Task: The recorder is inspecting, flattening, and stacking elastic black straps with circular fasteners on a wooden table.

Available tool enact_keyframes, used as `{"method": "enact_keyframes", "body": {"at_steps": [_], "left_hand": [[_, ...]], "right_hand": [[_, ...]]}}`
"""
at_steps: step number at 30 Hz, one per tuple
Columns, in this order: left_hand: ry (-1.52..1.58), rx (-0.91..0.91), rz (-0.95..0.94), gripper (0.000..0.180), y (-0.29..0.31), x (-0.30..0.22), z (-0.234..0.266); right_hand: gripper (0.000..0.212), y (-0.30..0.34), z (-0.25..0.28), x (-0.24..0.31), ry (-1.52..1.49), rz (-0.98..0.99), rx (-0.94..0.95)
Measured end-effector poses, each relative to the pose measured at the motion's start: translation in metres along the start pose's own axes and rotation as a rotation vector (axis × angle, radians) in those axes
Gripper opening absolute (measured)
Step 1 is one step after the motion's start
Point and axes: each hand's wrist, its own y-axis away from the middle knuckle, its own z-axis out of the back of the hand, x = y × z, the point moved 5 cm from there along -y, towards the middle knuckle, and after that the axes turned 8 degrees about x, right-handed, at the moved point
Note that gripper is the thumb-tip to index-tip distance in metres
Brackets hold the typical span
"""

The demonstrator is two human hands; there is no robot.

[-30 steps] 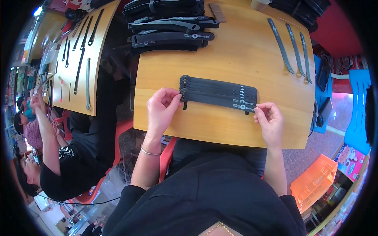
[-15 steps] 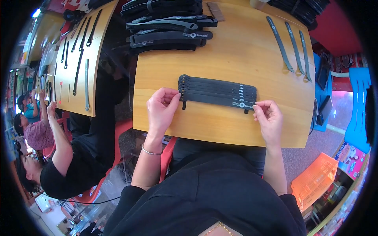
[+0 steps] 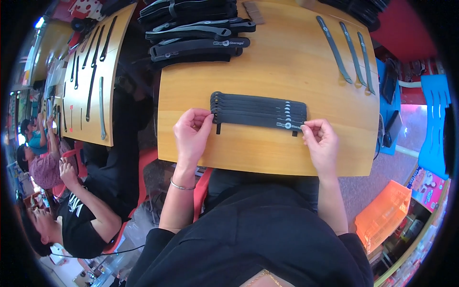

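A row of several black storage straps (image 3: 253,109) lies on the wooden table before me, overlapping like shingles with their looped ends at the left. White printed marks line up near their right end. My left hand (image 3: 192,136) is closed in a pinch at the looped end of the nearest strap. At the other end of that strap my right hand (image 3: 321,146) pinches its tip between thumb and forefinger. Two short black tabs (image 3: 218,128) stick out below the row, one near each end.
At the back left rises a pile of dark straps (image 3: 196,48). Three separate straps (image 3: 333,49) lie toward the far right, and a brown piece (image 3: 253,12) sits at the back. A co-worker (image 3: 81,215) sits on the left beside another table (image 3: 107,86). An orange crate (image 3: 382,215) stands lower right.
The view has shifted slightly. My hands keep the same pinch on the nearest strap. The co-worker at the left has drawn their raised hand back from the neighbouring table and lowered it.
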Motion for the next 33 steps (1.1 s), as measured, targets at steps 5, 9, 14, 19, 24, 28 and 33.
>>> {"method": "enact_keyframes", "body": {"at_steps": [5,9,14,19,24,28,33], "left_hand": [[-0.021,0.004,-0.012,0.004,-0.0016,0.0018,-0.0003],[-0.023,0.005,-0.001,0.004,-0.0015,0.0019,-0.0006],[-0.005,0.007,-0.009,0.005,-0.0012,0.0019,-0.0005],[-0.030,0.008,-0.021,0.005,-0.0016,0.0006,-0.0006],[-0.038,0.003,-0.028,0.005,-0.0013,0.0007,-0.0004],[-0.045,0.004,-0.027,0.005,-0.0013,0.0002,-0.0007],[-0.055,0.000,-0.034,0.005,-0.0005,-0.0023,-0.0011]], "right_hand": [[0.009,-0.0010,-0.0009,0.0023,0.051,0.005,-0.030],[0.013,-0.0020,-0.0022,0.0049,0.071,0.018,-0.042],[0.019,-0.0025,-0.0029,0.0069,0.047,0.028,-0.046],[0.023,-0.0026,-0.0039,0.0088,0.081,0.003,-0.029],[0.023,-0.0029,-0.0033,0.0074,0.090,0.038,-0.048],[0.024,-0.0028,-0.0034,0.0089,0.112,0.041,-0.053],[0.024,-0.0027,-0.0040,0.0091,0.133,0.041,-0.068]]}}
